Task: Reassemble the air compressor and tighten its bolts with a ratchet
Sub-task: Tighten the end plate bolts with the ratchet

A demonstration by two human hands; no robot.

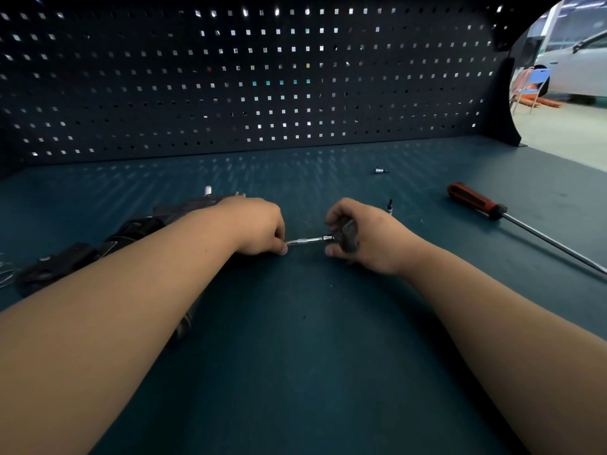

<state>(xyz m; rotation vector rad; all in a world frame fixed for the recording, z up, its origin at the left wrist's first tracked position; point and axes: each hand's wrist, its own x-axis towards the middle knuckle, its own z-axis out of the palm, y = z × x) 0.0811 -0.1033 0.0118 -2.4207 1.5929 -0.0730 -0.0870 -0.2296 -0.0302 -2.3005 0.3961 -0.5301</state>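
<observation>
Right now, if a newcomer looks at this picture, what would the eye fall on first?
The hands meet at the middle of the blue bench: the left hand pinches the tip of a silver ratchet and the right hand grips its dark end. To the right lies a long screwdriver with a red and black handle. Behind the left forearm sits the dark air compressor, partly hidden.
</observation>
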